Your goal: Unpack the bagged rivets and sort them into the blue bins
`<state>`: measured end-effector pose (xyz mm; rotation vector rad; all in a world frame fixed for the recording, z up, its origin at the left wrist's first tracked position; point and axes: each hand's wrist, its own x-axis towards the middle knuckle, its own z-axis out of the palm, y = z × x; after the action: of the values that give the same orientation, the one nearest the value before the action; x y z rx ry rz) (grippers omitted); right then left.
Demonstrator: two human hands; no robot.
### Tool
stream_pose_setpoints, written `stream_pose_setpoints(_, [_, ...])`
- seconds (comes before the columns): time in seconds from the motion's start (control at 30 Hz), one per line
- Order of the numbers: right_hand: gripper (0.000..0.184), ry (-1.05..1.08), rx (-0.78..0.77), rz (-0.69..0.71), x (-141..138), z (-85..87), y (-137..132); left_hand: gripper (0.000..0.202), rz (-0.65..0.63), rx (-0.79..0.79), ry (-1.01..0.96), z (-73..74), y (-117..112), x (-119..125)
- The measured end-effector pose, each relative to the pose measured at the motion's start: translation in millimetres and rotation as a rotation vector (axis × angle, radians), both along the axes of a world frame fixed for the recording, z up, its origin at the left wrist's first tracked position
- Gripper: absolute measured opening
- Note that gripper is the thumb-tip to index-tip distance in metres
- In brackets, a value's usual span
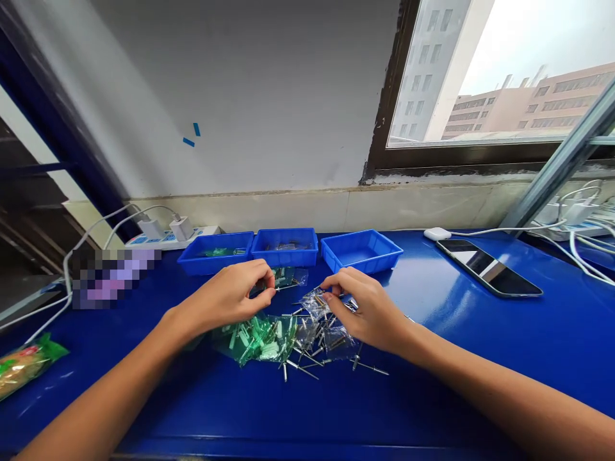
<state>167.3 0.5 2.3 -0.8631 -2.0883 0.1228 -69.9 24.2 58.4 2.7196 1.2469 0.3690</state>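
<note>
Left hand (235, 291): grip narrow, thumb and forefinger bent close together above the green bags; a slim metal pin (287, 286) shows at the fingertips, though I cannot tell whether it is held.
Right hand (365, 308): fingertips drawn close together over the clear bags; I cannot tell whether a piece is pinched there.
Blind rivets (300, 369): loose in a scattered heap on the counter (259, 410), between and below the hands, pins pointing many ways; a few lie at the near edge of the heap.
Green bags (262, 340): left part of the heap, see-through, with pale plastic pieces inside.
Clear bags (339, 339): right part of the heap, among the rivets, partly under the right hand.
Left bin (202, 264): blue, with green material inside.
Middle bin (288, 258): blue, just beside it, small pieces inside too blurred to name.
Right bin (364, 261): blue, set at a slant, inner floor showing.
Smartphone (490, 267): flat on the counter at the right, a small white case (437, 234) near its far end.
Power strip (206, 234): by the wall, behind the left bin, white chargers (181, 228) plugged in.
Snack packet (29, 366): at the far left.
</note>
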Motion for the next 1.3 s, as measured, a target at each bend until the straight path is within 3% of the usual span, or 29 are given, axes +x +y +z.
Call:
stream_pose_setpoints(0.27, [0.01, -0.004, -0.107, 0.043, -7, -2.8, -6, 0.015, -0.131, -0.055, -0.023, -11.5, -15, 20])
stream_pose_setpoints(0.5, [0.011, -0.024, -0.088, 0.061, -5, 0.2, -5, 0.016, -0.125, -0.074, -0.078, -20.5, -11, 19])
stream_pose_setpoints(0.7, [0.014, 0.08, 0.084, -0.134, 11, 9.8, 11, 0.024, -0.137, -0.089, -0.094, -30.2, -8, 19])
stream_pose_setpoints(0.9, [0.014, 0.169, 0.184, -0.333, 31, 20.1, 28, 0.021, -0.219, -0.04, -0.061, -27.3, -9, 18])
stream_pose_setpoints(1.13, [0.014, 0.132, 0.114, -0.47, 47, 15.6, 45, 0.04, -0.373, 0.011, 0.039, -27.3, -8, 16])
stream_pose_setpoints(1.3, [0.013, 0.099, 0.074, -0.451, 49, 9.6, 51, 0.038, -0.356, 0.038, 0.015, -26.4, -9, 18])
